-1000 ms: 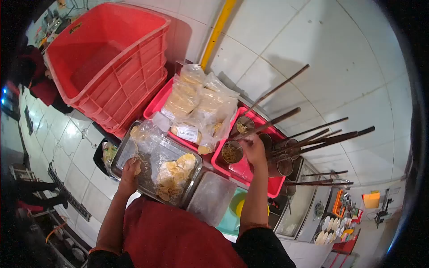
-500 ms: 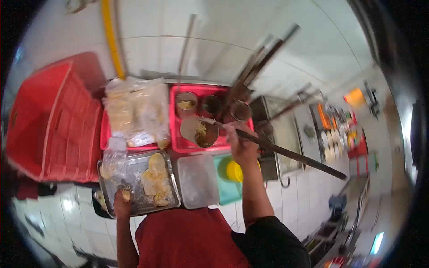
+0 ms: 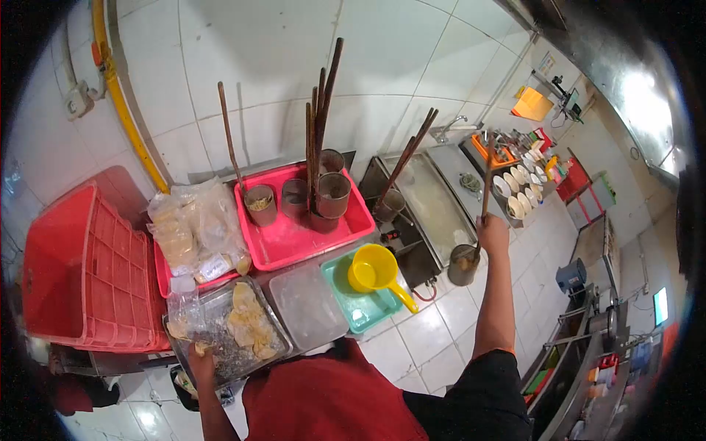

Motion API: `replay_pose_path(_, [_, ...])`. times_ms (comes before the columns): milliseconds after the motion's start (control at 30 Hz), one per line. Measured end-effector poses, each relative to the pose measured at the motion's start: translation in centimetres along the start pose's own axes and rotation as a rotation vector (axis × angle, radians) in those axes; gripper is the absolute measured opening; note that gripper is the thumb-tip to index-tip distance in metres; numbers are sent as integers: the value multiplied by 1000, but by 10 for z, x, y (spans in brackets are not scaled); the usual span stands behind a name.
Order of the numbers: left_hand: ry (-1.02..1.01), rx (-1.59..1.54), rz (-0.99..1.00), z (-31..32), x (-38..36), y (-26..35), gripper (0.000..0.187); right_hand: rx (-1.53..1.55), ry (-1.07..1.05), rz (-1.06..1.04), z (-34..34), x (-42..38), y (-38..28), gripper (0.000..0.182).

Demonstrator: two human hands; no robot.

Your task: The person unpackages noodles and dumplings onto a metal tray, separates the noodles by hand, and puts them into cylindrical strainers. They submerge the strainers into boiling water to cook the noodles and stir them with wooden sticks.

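Holding a long-handled strainer [image 3: 462,266] out at the right, likely mid-carry, with tan strands inside. Grip of the right hand [image 3: 493,234] clamped on the wooden handle [image 3: 487,176], well above the cup; cup roughly upright, just beside the near end of a metal basin [image 3: 434,202] with cloudy liquid. Grip of the left hand [image 3: 201,360] closed on a pale piece [image 3: 203,348] at the near edge of the metal tray [image 3: 271,314], exact finger placement too small to tell. On that tray, near the left hand, pale dough sheets [image 3: 250,323] and a clear plastic bag [image 3: 186,305]. Between the two hands, a yellow dipper [image 3: 371,269] on a teal tray [image 3: 350,309]; farther off, more strainers [image 3: 261,206] standing in a pink tray [image 3: 283,242]. As a judgement, any shift of the loaded strainer calls for keeping cup level, handle firm, clear of basin rim.
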State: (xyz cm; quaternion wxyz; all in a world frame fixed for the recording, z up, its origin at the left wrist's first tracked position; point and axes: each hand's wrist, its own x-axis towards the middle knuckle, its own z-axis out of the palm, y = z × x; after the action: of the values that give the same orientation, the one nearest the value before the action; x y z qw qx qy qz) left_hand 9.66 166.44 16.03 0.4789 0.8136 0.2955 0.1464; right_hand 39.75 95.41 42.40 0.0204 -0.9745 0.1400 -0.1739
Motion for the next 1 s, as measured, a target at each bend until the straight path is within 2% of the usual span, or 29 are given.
replay_pose_path(33, [17, 5, 2, 4, 2, -15, 27, 15, 0, -9, 16, 7, 12, 31])
replay_pose_path(100, [314, 117, 349, 8, 13, -94, 20, 34, 96, 26, 73, 28, 52, 30])
replay_pose_path(133, [417, -5, 394, 12, 13, -115, 22, 31, 83, 62, 98, 33, 67, 30])
replay_pose_path(167, [438, -2, 384, 6, 10, -128, 22, 24, 70, 98, 118, 38, 83, 30])
replay_pose_path(233, [-234, -1745, -134, -2, -7, -139, 29, 134, 55, 164, 155, 41, 103, 31])
replay_pose_path(267, [384, -1008, -152, 12, -20, -122, 32, 200, 39, 210, 176, 43, 115, 37])
replay_pose_path(300, [405, -985, -162, 18, -23, -105, 32, 204, 11, 198, 198, 43, 126, 37])
replay_pose_path(367, [357, -928, -148, 15, -41, -77, 30, 379, 54, 309, 238, 44, 141, 42])
replay_pose_path(433, [602, -799, -419, 23, -45, -28, 33, 329, -126, 242, 267, 48, 156, 48])
replay_pose_path(500, [625, -698, -464, 23, -48, 3, 32, 386, -185, 269, 283, 52, 158, 42])
replay_pose_path(567, [636, -568, -446, 21, -50, 7, 24, 401, -431, 120, 312, 66, 191, 45])
replay_pose_path(633, [674, -511, -462, 16, -51, 5, 28, 220, -782, -255, 366, 71, 250, 43])
replay_pose_path(667, [680, -466, -461, 14, -48, 0, 35, 305, -935, 36, 278, 65, 177, 40])
replay_pose_path(700, [709, -481, -465, 14, -43, 5, 35, 357, -1030, 347, 154, 53, 73, 37])
replay_pose_path(767, [770, -505, -533, 17, -43, 19, 49, 656, -1245, 123, 115, 51, 12, 34])
replay_pose_path(833, [771, -602, -490, 14, -38, -2, 44, 842, -1501, -325, 45, 35, -86, 32])
replay_pose_path(900, [637, -833, -284, 25, -32, -2, 33, 1072, -1565, -708, 26, 14, -171, 30])
replay_pose_path(967, [622, -484, -221, 39, -26, -14, 30, 1098, -1559, -794, 27, -5, -254, 30])
replay_pose_path(1000, [522, -386, -50, 46, -24, -51, 32, 1124, -1488, -789, 50, -9, -294, 31])
